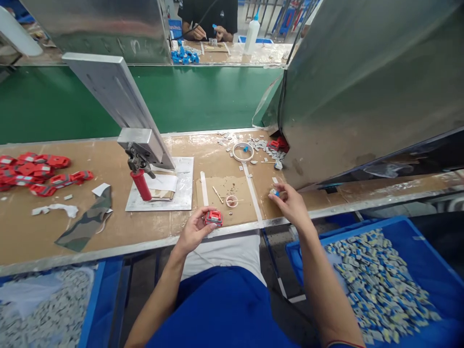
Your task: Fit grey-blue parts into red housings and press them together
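Note:
My left hand [195, 231] is closed around a red and grey plastic part [214, 217] at the table's front edge. Over to the right, my right hand [290, 204] pinches a small blue and whitish piece [274, 192] just above the table top. Between the hands lies a small round dish [232, 201] with a thin stick across it and dark bits inside. A pale pointed stick [218, 194] rests to the left of the dish, on a taped-down cardboard sheet [237, 181].
A toggle press with a red handle [140, 184] stands left of centre. Red parts [36, 171] are heaped at far left, near a camouflage cloth strip [87, 220]. A tape roll [243, 152] lies among grey chips. Blue bin [387, 270] at right holds small pieces. Another person works across the green belt [203, 96].

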Action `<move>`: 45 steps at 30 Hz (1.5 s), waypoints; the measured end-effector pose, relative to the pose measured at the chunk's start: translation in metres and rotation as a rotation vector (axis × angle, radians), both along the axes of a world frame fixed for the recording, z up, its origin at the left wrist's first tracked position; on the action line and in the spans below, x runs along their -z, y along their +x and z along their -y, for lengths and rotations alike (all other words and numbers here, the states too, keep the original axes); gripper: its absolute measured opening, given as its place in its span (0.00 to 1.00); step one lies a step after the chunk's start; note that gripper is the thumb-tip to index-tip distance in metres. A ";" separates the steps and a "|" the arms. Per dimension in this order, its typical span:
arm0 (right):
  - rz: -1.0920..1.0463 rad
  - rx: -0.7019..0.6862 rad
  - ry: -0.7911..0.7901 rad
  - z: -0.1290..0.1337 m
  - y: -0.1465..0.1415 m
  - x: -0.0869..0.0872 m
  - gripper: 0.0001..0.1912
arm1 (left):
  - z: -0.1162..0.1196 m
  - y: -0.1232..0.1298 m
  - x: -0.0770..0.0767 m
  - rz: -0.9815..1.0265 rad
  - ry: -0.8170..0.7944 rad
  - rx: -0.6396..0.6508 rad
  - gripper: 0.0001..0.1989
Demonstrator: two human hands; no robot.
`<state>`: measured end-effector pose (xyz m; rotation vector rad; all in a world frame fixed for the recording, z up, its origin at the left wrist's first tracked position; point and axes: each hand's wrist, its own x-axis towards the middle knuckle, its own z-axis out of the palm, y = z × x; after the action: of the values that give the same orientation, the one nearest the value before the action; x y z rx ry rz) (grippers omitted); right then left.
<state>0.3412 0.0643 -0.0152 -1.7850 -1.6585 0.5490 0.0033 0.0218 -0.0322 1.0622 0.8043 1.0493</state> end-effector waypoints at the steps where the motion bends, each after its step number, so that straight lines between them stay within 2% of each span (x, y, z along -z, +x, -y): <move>1: -0.123 -0.005 0.002 0.009 -0.005 -0.001 0.19 | 0.000 0.001 0.000 -0.002 0.029 -0.008 0.19; 5: -0.576 -0.089 0.080 0.042 -0.036 -0.004 0.14 | -0.001 0.002 -0.001 -0.001 0.116 -0.008 0.16; 8: -0.853 -0.075 0.101 0.060 -0.061 0.000 0.13 | -0.001 0.000 -0.002 -0.030 0.130 0.001 0.17; 11: -0.981 -0.060 0.073 0.070 -0.081 0.005 0.15 | -0.001 -0.002 -0.004 -0.015 0.102 0.040 0.18; 15: -1.062 -0.121 -0.028 0.075 -0.100 0.003 0.18 | 0.001 -0.003 -0.005 0.075 -0.022 0.094 0.24; 17: -1.068 -0.116 -0.044 0.076 -0.107 0.000 0.18 | 0.001 -0.002 -0.005 0.103 -0.083 0.118 0.28; 19: -1.065 -0.111 -0.032 0.077 -0.111 -0.003 0.18 | 0.001 -0.002 -0.005 0.094 -0.116 0.158 0.27; 24: -1.009 -0.216 -0.037 0.078 -0.120 -0.014 0.17 | 0.000 -0.002 -0.006 0.004 -0.107 0.239 0.28; 28: -0.958 -0.301 -0.007 0.077 -0.125 -0.022 0.15 | 0.000 -0.005 -0.006 -0.037 -0.093 0.243 0.31; 32: -0.883 -0.364 -0.025 0.074 -0.128 -0.023 0.15 | 0.000 -0.006 -0.004 -0.056 -0.034 0.232 0.36; 38: -0.773 -0.411 -0.015 0.074 -0.128 -0.021 0.14 | 0.000 -0.005 -0.005 -0.029 -0.029 0.242 0.35; 45: -0.489 -0.505 0.024 0.070 -0.121 -0.034 0.15 | 0.000 -0.004 -0.007 -0.031 -0.066 0.253 0.34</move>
<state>0.2200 -0.0053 0.0187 -1.0782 -1.7314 1.0822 -0.0005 0.0215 -0.0250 1.0941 0.7043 0.7892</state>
